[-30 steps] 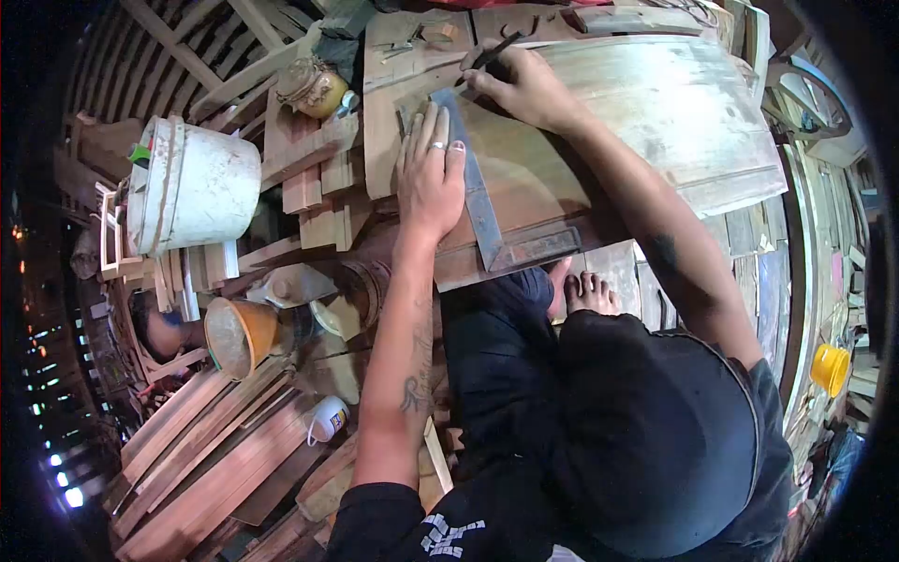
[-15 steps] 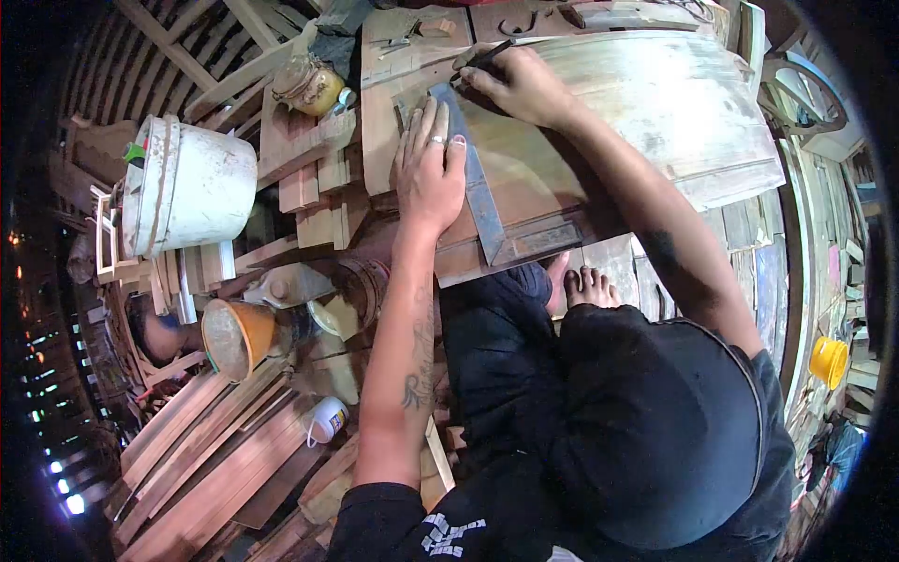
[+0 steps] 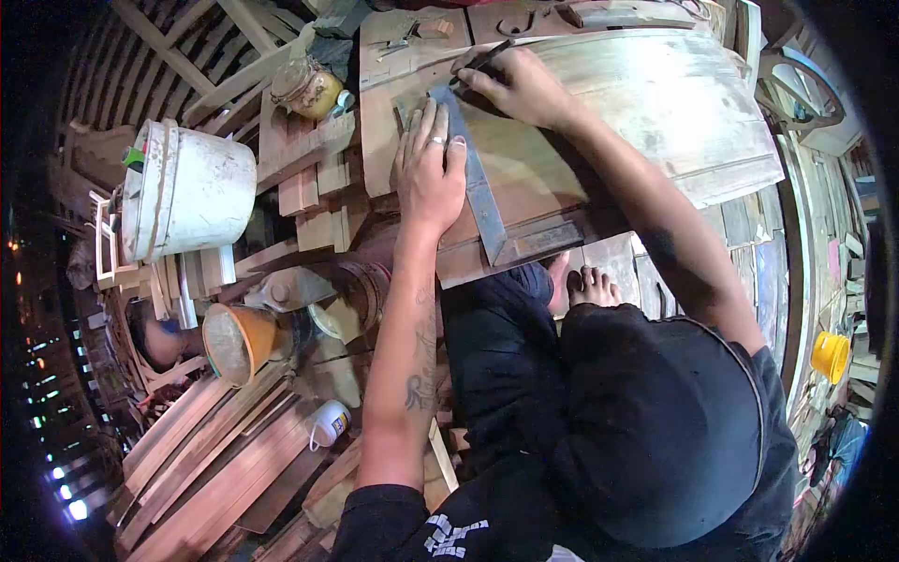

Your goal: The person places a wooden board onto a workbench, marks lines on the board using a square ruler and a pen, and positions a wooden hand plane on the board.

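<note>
My left hand lies flat with its fingers stretched out, a ring on one of them, along the left edge of a metal try square. The square rests on a wide wooden board, its thicker stock along the board's near edge. In my right hand is a dark pencil or pen, held in a pinch. Its tip is close to the far end of the square's blade; the exact contact is too small to tell.
White bucket, glass jar and orange container stand at left. Wood strips lie at lower left beside a small white tub. A pale curved panel spans the upper right. A yellow container sits far right.
My right hand has moved slightly left and down with the pencil or pen, closer to the end of the square. My left hand stays on the square.
</note>
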The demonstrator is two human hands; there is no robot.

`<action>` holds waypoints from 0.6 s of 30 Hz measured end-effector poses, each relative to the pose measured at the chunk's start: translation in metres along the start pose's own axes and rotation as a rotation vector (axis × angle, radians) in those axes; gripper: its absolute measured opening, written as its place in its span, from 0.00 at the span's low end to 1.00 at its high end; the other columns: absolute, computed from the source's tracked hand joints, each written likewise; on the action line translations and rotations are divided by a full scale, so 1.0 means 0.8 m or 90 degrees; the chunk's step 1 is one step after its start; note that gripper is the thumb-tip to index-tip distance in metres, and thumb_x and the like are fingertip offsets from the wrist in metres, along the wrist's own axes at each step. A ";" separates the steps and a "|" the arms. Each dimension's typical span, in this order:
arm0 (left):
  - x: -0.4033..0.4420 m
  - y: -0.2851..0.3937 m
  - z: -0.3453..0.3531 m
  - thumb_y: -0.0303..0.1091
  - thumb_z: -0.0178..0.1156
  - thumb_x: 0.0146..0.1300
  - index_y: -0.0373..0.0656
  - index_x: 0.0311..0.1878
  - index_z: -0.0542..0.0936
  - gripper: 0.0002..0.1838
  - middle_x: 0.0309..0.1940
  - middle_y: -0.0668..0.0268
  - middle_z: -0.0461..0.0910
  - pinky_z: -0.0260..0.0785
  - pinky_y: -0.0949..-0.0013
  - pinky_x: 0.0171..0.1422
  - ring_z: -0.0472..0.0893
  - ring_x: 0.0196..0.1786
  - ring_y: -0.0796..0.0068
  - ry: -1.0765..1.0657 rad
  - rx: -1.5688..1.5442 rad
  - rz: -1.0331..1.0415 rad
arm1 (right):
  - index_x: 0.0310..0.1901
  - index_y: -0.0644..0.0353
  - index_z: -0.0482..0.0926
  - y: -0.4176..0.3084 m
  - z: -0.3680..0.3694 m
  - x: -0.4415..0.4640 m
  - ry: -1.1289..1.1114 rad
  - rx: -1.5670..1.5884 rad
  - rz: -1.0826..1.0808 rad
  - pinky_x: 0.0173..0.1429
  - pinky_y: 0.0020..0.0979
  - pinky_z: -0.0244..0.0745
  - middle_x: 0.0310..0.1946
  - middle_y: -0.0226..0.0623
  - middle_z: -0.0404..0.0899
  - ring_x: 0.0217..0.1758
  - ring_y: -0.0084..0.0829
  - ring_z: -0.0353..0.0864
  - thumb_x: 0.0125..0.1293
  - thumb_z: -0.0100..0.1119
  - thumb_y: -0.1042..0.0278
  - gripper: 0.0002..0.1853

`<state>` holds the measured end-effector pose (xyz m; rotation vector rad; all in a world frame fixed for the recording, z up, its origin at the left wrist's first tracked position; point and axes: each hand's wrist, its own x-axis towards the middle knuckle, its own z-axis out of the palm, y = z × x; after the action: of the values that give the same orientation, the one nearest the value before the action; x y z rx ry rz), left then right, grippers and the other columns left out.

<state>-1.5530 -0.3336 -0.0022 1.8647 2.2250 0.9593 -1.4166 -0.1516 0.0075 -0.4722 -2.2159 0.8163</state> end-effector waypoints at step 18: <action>0.000 -0.003 0.001 0.40 0.52 0.80 0.37 0.80 0.72 0.30 0.84 0.53 0.65 0.53 0.48 0.89 0.63 0.85 0.46 -0.010 0.011 -0.001 | 0.45 0.68 0.87 -0.003 -0.003 0.000 -0.012 0.000 0.072 0.52 0.50 0.81 0.39 0.59 0.87 0.46 0.59 0.88 0.73 0.65 0.55 0.19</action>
<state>-1.5549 -0.3331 -0.0040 1.8700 2.2334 0.9244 -1.4148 -0.1523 0.0103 -0.5960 -2.2220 0.8835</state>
